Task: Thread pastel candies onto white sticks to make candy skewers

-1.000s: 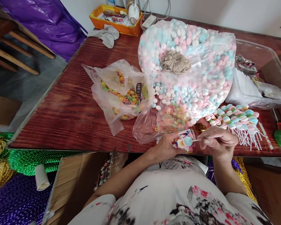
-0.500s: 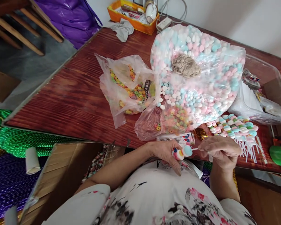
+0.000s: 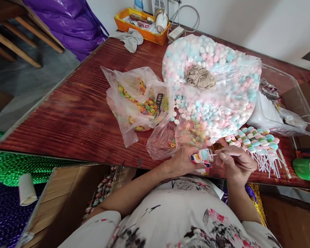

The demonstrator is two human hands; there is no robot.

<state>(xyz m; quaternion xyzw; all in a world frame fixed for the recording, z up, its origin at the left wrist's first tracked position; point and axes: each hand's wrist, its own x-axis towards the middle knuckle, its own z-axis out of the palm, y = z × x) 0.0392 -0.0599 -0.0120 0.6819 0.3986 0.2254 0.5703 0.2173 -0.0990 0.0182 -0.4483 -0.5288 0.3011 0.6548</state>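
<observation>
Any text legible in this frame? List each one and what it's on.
No text reads clearly.
Black tag on the ring-sweet bag: white letters, sideways, too blurred.
Printed wrapper pinched in the left hand, by the right hand's white stick: too small.
Packets in the orange tray: too small.

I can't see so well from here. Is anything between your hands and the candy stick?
Nothing visible. The left hand pinches the candy stick at its candies, and the right hand holds its bare white end.
</observation>
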